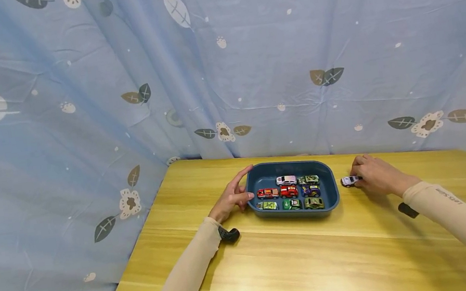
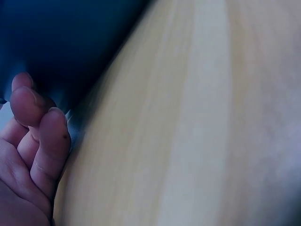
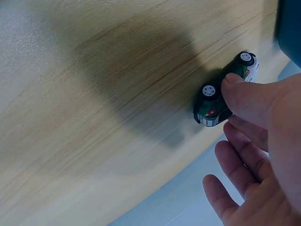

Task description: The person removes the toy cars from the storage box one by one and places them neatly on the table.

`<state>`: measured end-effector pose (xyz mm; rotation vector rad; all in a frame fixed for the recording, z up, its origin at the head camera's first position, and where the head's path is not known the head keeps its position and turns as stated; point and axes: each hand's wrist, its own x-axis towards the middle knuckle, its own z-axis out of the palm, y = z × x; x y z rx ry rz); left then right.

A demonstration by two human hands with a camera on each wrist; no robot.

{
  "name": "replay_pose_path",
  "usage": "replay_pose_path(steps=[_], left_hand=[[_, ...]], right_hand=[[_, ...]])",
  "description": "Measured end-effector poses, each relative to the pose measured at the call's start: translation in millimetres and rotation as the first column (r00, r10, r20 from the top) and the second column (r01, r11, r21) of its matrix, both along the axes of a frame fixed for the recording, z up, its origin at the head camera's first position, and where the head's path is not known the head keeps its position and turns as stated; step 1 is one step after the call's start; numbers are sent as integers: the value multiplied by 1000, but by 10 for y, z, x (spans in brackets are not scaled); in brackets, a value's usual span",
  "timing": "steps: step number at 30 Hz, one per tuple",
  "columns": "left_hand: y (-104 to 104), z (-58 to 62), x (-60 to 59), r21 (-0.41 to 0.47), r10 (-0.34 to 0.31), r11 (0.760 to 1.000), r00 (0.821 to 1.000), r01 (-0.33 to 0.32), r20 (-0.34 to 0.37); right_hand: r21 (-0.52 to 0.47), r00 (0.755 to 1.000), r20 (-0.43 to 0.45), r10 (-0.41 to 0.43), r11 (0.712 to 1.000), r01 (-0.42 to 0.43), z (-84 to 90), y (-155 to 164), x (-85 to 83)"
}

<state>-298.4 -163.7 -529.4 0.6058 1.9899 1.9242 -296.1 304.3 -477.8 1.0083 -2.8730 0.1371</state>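
On the head view I see my right hand (image 1: 375, 175) resting on the light wooden surface (image 1: 317, 261), just beside the right side of the dark blue plastic tray with rounded corners (image 1: 332, 191). This hand pinches a small white and green toy car (image 1: 349, 180), which stands on its wheels on the surface between the hand and the tray, close to the tray but not touching it. On the right wrist view the thumb (image 3: 244, 96) presses on the side of the same toy car (image 3: 225, 89), and the other fingers (image 3: 235, 160) are held loosely apart below it, so the grip is made by the thumb and a finger that I cannot see well. My left hand (image 1: 232, 196) lies at the left end of the tray, with fingers nearly straight and relaxed; the index finger follows the upper left corner of the rim and the thumb touches the left wall. On the left wrist view the fingers (image 2: 44, 136) are together and slightly bent against the dark blue wall (image 2: 61, 42), holding nothing. Inside the tray there are nine small toy cars (image 1: 289, 191) in three rows, white, red, green, purple and olive ones. Behind the surface hangs a light blue curtain with a leaf and flower pattern (image 1: 249, 66).
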Motion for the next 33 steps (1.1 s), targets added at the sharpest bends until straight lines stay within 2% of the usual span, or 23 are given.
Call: replay_pose_path(steps=[8,16,20,25,29,33], left_hand=[[3,8,26,-1,-2,1000,1000,2,1],[10,22,37,12,-12,1000,1000,11,11],[10,28,17,18,-13,1000,1000,13,13],[-3,36,5,9,-5,1000,1000,5,2],[-7,39,9,-2,2,1000,1000,-2,-5],[2,36,20,-10,2,1000,1000,-2,0]], right_hand=[[13,999,44,-22,1000,21,30,-9,3],[-82,992,113,-50,995,59,256,-41,-37],[-143,994,85,-62,987,74,395,-145,-91],[-188,998,-5,-61,980,59,587,-405,-134],[-204,998,-51,-25,979,14,696,-691,-167],[-195,999,-42,20,980,-28,742,-992,-195]])
